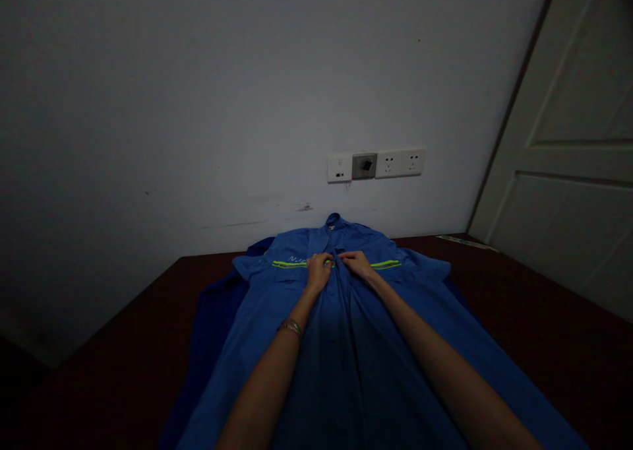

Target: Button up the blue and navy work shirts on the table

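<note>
A blue work shirt [277,305] with short sleeves lies spread front side up, its collar [333,220] toward the wall. Across its chest runs a yellow-green stripe [386,264], with pale lettering above it on the left. My left hand [319,270] pinches the front edge of the shirt at stripe height. Close beside it, my right hand [357,263] grips the opposite front edge with bent fingers. Between the hands the cloth is raised in a fold; whether a button is in the fingers is too small to tell. Beneath the shirt lies a darker blue cloth [213,324].
The shirt rests on a dark red tabletop [143,318]. Behind it stands a pale wall [198,107] with a row of sockets [400,163]. A white panelled door [573,199] is at the right, near a thin flat strip [467,242] on the table.
</note>
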`<state>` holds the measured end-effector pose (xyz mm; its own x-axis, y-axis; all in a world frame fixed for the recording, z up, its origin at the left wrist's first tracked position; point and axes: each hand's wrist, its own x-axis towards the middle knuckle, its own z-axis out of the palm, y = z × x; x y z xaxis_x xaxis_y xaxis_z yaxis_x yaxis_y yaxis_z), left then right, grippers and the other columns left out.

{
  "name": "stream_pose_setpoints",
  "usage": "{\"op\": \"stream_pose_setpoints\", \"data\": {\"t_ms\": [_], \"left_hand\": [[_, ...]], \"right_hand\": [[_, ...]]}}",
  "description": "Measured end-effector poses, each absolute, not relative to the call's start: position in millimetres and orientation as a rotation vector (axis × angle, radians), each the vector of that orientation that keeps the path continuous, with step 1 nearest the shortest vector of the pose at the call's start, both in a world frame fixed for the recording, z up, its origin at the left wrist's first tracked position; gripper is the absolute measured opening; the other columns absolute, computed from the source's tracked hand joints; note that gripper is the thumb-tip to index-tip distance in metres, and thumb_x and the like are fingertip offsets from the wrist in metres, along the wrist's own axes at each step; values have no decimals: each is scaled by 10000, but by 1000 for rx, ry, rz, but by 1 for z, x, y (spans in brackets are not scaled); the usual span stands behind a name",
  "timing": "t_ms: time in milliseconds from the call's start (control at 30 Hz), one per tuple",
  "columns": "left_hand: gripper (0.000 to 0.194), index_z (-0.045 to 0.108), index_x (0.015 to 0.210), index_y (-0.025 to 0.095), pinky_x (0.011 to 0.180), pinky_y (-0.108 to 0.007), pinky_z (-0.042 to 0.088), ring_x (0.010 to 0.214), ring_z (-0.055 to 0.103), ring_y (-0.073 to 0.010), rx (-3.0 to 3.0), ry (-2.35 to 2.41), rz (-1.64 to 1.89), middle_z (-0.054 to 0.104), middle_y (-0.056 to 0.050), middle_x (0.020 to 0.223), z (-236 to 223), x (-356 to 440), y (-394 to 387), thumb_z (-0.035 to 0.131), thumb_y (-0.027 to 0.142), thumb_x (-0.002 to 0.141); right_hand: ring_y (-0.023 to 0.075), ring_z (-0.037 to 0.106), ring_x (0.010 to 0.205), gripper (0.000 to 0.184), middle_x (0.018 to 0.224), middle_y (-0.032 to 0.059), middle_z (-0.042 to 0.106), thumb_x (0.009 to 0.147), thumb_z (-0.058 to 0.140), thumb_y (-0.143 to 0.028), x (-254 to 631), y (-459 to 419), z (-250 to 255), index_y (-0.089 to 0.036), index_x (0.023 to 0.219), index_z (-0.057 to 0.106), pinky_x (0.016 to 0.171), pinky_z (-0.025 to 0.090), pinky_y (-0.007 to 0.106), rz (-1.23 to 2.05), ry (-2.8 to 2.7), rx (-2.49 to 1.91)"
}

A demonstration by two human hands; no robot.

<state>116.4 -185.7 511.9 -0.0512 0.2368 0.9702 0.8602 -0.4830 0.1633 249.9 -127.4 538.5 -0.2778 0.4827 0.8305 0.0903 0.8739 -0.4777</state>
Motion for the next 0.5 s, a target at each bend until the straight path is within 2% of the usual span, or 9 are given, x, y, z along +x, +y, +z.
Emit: {"op": "stream_pose_setpoints", "data": {"t_ms": [200, 500], "left_hand": [[130, 639, 794, 176, 815, -323, 385, 845, 555, -173, -1721, -1134, -1601, 653, -31, 831, 513, 116, -183, 576, 100, 708], [240, 549, 916, 161, 763, -291, 405, 782, 571, -153, -1722, -1063, -1723, 611, -16, 771, 511, 116, -178, 550, 70, 693]], "right_hand": [[111, 548, 496, 250, 630, 24, 681, 593, 536, -137, 250, -127, 538, -138, 761, 721, 495, 442, 202, 443, -1829, -452], [169, 622, 652, 228, 752, 64, 699, 616, 572, -189, 247, -126, 537, -124, 783, 713, 655, 492, 286, 351, -1856, -368]]}}
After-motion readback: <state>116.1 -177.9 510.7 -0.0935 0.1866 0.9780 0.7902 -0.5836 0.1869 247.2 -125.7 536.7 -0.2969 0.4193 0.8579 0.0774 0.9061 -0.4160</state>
